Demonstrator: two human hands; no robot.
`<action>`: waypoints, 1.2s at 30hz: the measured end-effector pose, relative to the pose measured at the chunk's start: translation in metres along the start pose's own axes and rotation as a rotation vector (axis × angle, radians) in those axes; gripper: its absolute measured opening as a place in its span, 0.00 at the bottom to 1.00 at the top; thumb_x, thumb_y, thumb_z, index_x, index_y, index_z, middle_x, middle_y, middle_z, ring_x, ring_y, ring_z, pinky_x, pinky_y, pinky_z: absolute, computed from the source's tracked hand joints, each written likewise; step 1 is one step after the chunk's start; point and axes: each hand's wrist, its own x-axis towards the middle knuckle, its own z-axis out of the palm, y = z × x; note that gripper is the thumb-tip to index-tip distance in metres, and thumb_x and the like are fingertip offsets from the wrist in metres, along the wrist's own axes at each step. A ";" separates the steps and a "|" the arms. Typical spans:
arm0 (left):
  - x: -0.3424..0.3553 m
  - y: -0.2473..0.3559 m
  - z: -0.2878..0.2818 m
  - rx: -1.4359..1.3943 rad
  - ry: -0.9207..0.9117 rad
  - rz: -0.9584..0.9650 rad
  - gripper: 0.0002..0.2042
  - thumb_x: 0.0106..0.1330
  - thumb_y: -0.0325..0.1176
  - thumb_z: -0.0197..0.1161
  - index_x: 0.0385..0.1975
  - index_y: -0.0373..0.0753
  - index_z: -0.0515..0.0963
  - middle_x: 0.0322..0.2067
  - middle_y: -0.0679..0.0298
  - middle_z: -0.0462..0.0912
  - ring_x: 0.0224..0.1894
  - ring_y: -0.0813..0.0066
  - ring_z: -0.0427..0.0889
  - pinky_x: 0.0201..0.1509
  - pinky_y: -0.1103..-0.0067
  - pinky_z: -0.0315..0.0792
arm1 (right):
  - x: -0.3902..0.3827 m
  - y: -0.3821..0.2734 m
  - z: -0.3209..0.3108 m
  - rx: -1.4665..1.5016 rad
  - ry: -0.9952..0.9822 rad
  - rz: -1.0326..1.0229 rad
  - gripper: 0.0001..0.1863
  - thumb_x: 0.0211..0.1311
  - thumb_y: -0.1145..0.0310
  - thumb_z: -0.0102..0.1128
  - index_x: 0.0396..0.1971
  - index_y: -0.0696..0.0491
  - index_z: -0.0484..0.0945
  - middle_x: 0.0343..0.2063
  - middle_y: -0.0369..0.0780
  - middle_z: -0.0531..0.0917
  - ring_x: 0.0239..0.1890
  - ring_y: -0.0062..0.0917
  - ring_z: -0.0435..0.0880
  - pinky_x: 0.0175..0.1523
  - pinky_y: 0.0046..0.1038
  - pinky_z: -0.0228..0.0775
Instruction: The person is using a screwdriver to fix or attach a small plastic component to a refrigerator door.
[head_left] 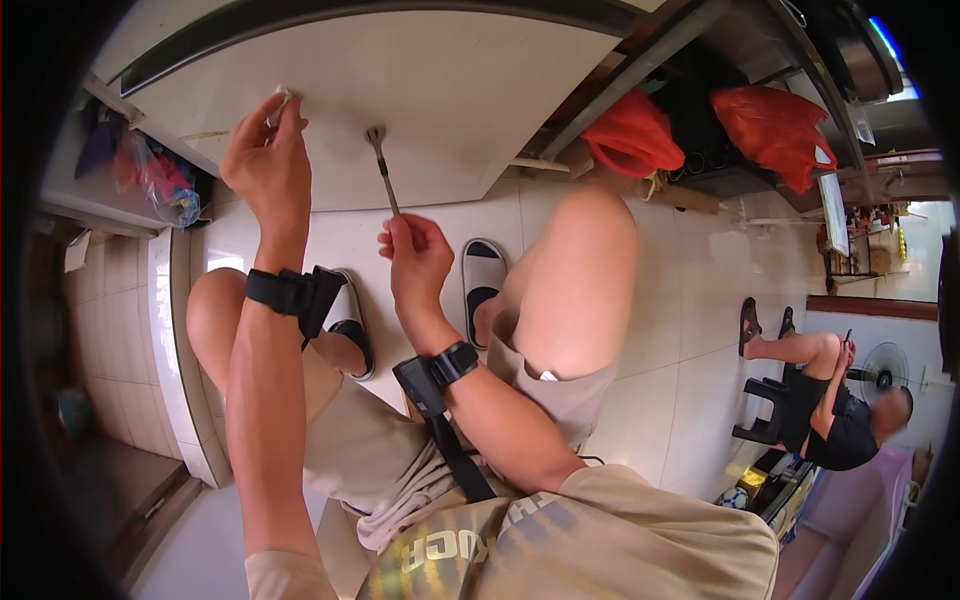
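My left hand (pixel 268 160) is raised over a pale, flat panel (pixel 480 90), pinching a small whitish piece (pixel 284 94) between thumb and fingertips. Its exact kind is too small to tell. Lower and to the right, my right hand (pixel 416 262) has its fingers closed round the end of a slim fork-like tool (pixel 385 180) with a dark shaft. The tool's flared metal head points away from me and lies over the panel; whether it touches the surface I cannot tell.
Red plastic bags (pixel 770 130) sit by a metal frame at the upper right. Bagged items (pixel 150 175) fill a shelf at the left. My slippered feet (pixel 487 275) rest on the tiled floor (pixel 650 330). At the far right, a person (pixel 830 400) sits near a fan (pixel 885 368).
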 end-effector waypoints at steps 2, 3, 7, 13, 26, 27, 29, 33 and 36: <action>-0.004 0.000 0.001 -0.039 -0.007 -0.075 0.10 0.61 0.27 0.71 0.40 0.31 0.85 0.26 0.64 0.83 0.29 0.80 0.86 0.33 0.87 0.73 | -0.003 0.004 0.000 0.005 0.015 -0.006 0.07 0.68 0.73 0.61 0.40 0.60 0.78 0.31 0.39 0.85 0.30 0.21 0.84 0.33 0.21 0.78; -0.005 0.000 0.001 -0.066 -0.012 -0.155 0.11 0.61 0.28 0.71 0.40 0.31 0.85 0.25 0.64 0.83 0.29 0.80 0.86 0.33 0.87 0.72 | -0.005 0.001 0.003 0.008 0.028 0.001 0.06 0.68 0.74 0.61 0.40 0.60 0.79 0.30 0.39 0.84 0.30 0.21 0.84 0.32 0.21 0.77; -0.004 -0.007 -0.005 -0.052 -0.046 -0.208 0.13 0.62 0.31 0.72 0.42 0.29 0.84 0.30 0.62 0.87 0.35 0.78 0.87 0.41 0.86 0.76 | -0.008 -0.024 0.029 0.037 -0.106 -0.109 0.04 0.67 0.76 0.61 0.39 0.60 0.79 0.30 0.39 0.84 0.30 0.21 0.84 0.32 0.21 0.77; 0.006 -0.008 -0.002 -0.095 0.003 -0.203 0.13 0.61 0.31 0.72 0.41 0.29 0.84 0.24 0.65 0.85 0.31 0.82 0.85 0.34 0.87 0.72 | 0.006 0.018 -0.005 0.008 0.118 0.012 0.07 0.66 0.74 0.63 0.40 0.60 0.79 0.30 0.39 0.85 0.30 0.20 0.84 0.33 0.20 0.78; 0.021 -0.007 -0.014 -0.147 0.086 -0.155 0.15 0.61 0.29 0.71 0.45 0.28 0.83 0.30 0.62 0.86 0.32 0.80 0.84 0.38 0.87 0.74 | -0.007 -0.002 0.016 0.030 0.048 0.001 0.07 0.65 0.75 0.64 0.40 0.61 0.79 0.29 0.40 0.84 0.30 0.20 0.84 0.34 0.20 0.78; 0.018 -0.005 -0.014 -0.172 0.087 -0.137 0.15 0.60 0.29 0.71 0.44 0.27 0.83 0.25 0.65 0.85 0.28 0.84 0.82 0.34 0.88 0.72 | -0.009 -0.014 0.028 0.046 -0.029 -0.060 0.07 0.66 0.75 0.63 0.40 0.61 0.79 0.30 0.40 0.84 0.30 0.20 0.84 0.34 0.21 0.79; 0.009 0.002 -0.009 -0.134 0.079 -0.132 0.16 0.60 0.30 0.71 0.45 0.26 0.83 0.26 0.65 0.85 0.28 0.84 0.81 0.34 0.87 0.72 | -0.004 -0.021 0.030 0.058 -0.099 -0.125 0.07 0.66 0.75 0.63 0.40 0.61 0.78 0.30 0.39 0.84 0.30 0.20 0.84 0.34 0.21 0.79; 0.004 0.009 -0.007 -0.065 0.069 -0.095 0.15 0.62 0.30 0.70 0.44 0.25 0.83 0.26 0.63 0.86 0.28 0.83 0.82 0.34 0.87 0.73 | 0.001 -0.001 0.014 0.030 -0.074 -0.106 0.07 0.67 0.75 0.62 0.40 0.62 0.78 0.31 0.40 0.84 0.31 0.21 0.84 0.35 0.22 0.80; 0.006 0.009 -0.008 -0.234 0.062 -0.183 0.12 0.63 0.29 0.68 0.41 0.26 0.84 0.27 0.61 0.86 0.30 0.77 0.86 0.34 0.85 0.75 | -0.005 0.008 0.019 0.025 -0.074 -0.022 0.07 0.67 0.76 0.60 0.42 0.62 0.77 0.32 0.40 0.84 0.31 0.21 0.83 0.36 0.22 0.80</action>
